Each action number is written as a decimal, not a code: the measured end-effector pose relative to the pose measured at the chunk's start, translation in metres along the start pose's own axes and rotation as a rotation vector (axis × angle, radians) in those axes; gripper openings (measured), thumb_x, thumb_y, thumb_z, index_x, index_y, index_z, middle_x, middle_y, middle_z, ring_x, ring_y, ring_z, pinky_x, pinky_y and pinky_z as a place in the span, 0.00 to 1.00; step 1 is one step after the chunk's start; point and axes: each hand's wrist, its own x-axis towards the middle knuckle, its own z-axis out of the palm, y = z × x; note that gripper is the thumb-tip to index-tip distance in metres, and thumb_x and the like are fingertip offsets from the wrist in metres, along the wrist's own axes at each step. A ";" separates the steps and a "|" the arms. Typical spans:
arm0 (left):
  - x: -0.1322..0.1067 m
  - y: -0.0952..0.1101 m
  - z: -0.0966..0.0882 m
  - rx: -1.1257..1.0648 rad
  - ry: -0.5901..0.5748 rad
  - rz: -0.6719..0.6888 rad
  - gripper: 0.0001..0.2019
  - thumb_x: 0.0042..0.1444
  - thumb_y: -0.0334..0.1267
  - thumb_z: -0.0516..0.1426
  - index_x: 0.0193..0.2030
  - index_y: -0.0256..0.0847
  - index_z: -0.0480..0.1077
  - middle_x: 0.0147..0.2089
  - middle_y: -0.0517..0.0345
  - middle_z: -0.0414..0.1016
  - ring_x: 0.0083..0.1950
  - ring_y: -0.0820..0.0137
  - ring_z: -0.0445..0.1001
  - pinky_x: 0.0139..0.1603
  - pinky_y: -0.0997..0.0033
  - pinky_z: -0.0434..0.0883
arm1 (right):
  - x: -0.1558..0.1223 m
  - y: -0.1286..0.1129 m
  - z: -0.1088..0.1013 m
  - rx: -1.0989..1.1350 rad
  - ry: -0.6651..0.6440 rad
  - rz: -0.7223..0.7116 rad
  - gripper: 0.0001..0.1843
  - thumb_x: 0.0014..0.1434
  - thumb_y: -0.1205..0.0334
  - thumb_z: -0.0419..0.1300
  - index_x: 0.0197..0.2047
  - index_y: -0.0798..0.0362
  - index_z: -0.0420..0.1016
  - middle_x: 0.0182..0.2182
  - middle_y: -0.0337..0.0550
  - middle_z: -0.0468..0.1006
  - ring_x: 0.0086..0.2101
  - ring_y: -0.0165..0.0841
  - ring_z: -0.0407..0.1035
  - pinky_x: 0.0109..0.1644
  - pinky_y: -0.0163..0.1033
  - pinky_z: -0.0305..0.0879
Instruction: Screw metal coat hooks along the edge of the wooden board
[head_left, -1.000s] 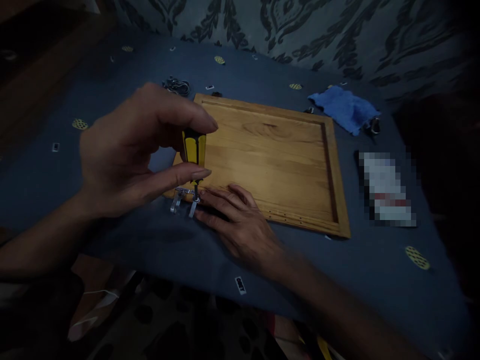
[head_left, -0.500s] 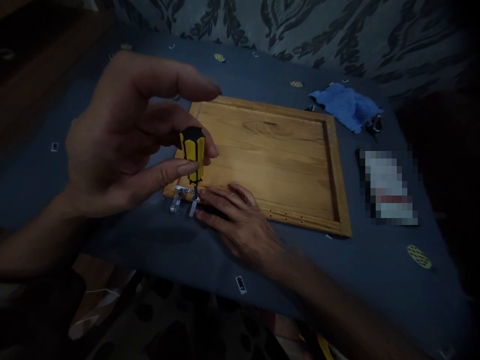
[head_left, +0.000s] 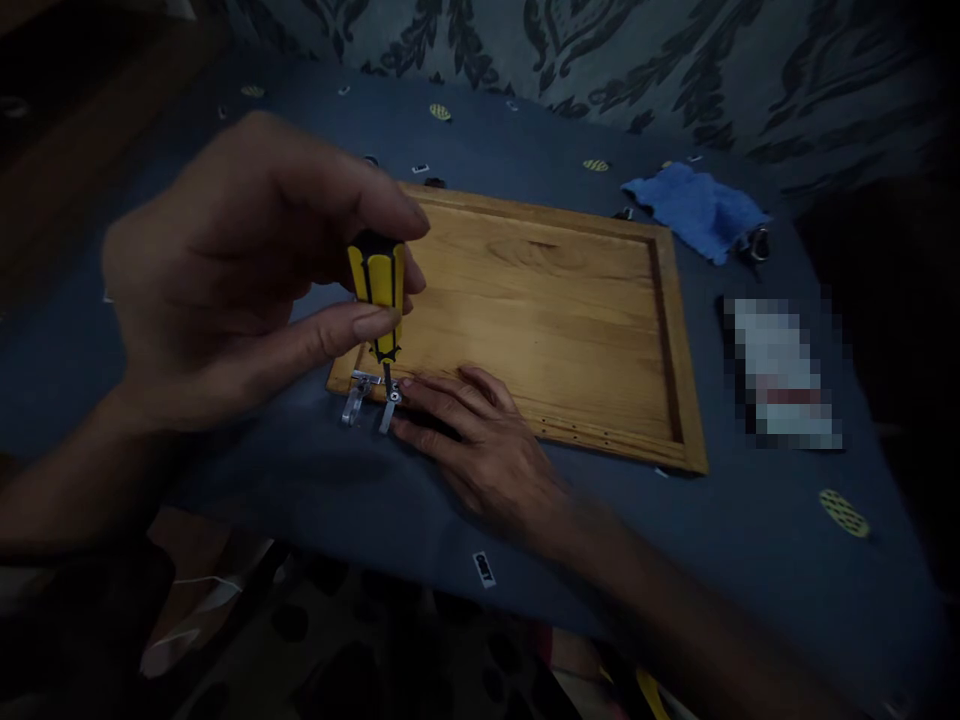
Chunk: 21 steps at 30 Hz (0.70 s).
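Observation:
My left hand (head_left: 225,270) is closed on a small yellow and black screwdriver (head_left: 379,290), its thumb and fingers around the handle. The screwdriver stands nearly upright, and its tip is at a metal hinge (head_left: 391,402) on the near left part of a framed wooden panel (head_left: 555,320). A cross-slot screw head shows on the hinge, beside the shaft. My right hand (head_left: 487,450) lies with fingers stretched out over the panel's near edge, fingertips against or right beside the hinge. Another metal arm piece (head_left: 356,395) sits just left of it.
A blue cloth (head_left: 697,210) lies beyond the panel's far right corner, with a dark shiny item (head_left: 759,243) by it. A blurred-out object (head_left: 784,370) rests to the right. Blue patterned fabric (head_left: 300,490) covers the surface, and a patterned wall (head_left: 600,60) rises behind.
My left index finger has come down closer to the handle's top. The screwdriver has tilted a little and its tip has shifted left, showing the screw head. My right hand has barely moved.

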 end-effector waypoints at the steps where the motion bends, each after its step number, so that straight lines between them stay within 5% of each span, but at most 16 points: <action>1: 0.000 0.003 0.000 0.010 -0.005 -0.035 0.21 0.60 0.30 0.67 0.58 0.46 0.69 0.48 0.61 0.73 0.47 0.70 0.79 0.46 0.63 0.85 | 0.000 0.000 0.000 -0.001 -0.002 -0.002 0.19 0.70 0.69 0.55 0.61 0.49 0.76 0.65 0.48 0.74 0.66 0.40 0.65 0.72 0.58 0.55; 6: 0.001 0.013 0.001 0.034 0.014 -0.182 0.17 0.60 0.34 0.67 0.55 0.43 0.74 0.52 0.56 0.74 0.46 0.68 0.81 0.45 0.65 0.84 | 0.000 0.000 0.001 -0.005 0.013 -0.013 0.20 0.70 0.71 0.54 0.61 0.51 0.76 0.64 0.48 0.75 0.65 0.42 0.66 0.71 0.58 0.56; 21: 0.008 0.001 -0.006 0.051 -0.136 -0.019 0.18 0.60 0.35 0.67 0.56 0.44 0.72 0.47 0.58 0.76 0.50 0.66 0.81 0.42 0.65 0.83 | 0.001 0.000 0.001 -0.010 0.005 -0.005 0.20 0.69 0.70 0.55 0.61 0.49 0.75 0.65 0.47 0.74 0.66 0.41 0.65 0.71 0.58 0.56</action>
